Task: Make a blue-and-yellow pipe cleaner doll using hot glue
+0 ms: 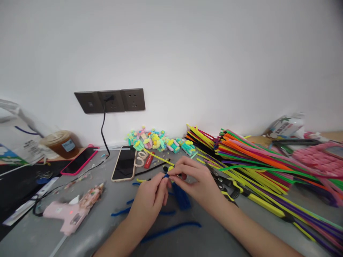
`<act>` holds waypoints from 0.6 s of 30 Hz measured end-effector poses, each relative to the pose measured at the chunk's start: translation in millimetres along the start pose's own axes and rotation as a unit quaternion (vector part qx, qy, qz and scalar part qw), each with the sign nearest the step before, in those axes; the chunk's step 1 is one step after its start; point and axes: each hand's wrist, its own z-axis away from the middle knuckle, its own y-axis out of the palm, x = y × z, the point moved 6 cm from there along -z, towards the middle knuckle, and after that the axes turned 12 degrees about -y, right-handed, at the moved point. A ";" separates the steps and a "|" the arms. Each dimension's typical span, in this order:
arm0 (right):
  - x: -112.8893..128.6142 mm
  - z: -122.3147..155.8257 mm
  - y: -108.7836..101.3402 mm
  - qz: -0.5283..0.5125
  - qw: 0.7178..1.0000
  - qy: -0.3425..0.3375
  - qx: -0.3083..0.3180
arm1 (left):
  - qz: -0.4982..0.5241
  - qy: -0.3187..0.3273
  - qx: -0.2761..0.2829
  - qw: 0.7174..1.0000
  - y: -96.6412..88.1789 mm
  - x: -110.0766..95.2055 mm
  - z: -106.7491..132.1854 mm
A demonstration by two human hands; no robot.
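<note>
At the middle of the table, my left hand [151, 196] and my right hand [197, 180] meet fingertip to fingertip. Both pinch a small blue pipe cleaner piece [166, 175], mostly covered by the fingers. Under my right hand sits a flat dark-blue bundle [182, 197]; whether it joins the pinched piece I cannot tell. Loose blue pipe cleaners [171, 231] lie on the table below and beside my left hand. A yellow pipe cleaner [158, 157] and small black and yellow bits lie just behind the fingertips.
To the left are a pink glue gun [71, 212], a pink-cased phone [80, 160] and a drink cup [61, 143]. A second phone [124, 163] and small colourful pipe cleaner figures [155, 140] stand behind. Yellow-handled pliers [264, 205] and a colourful pipe cleaner pile [249, 153] fill the right.
</note>
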 end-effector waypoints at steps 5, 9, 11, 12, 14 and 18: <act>0.4 -1.6 0.0 -0.001 1.000 -0.021 0.019 | -0.012 0.002 0.000 1.000 -1.3 -2.7 1.3; -0.6 -3.3 0.1 -0.030 0.999 -0.016 0.040 | -0.013 0.007 0.009 1.000 -1.4 -1.5 -0.6; -0.9 -4.1 -0.7 -0.042 0.998 -0.011 0.044 | -0.014 0.009 0.012 1.000 -1.6 -0.4 -1.6; -1.2 -4.3 -1.2 -0.048 0.998 -0.008 0.047 | -0.015 0.011 0.012 1.000 -1.8 -0.2 -1.7; -2.8 -4.4 -1.7 -0.063 0.996 0.004 0.055 | -0.019 0.019 0.012 1.000 -2.2 -0.7 -1.5; -5.9 -3.9 -0.3 -0.092 0.992 0.018 0.087 | -0.016 0.029 0.021 0.999 -1.9 -2.9 0.1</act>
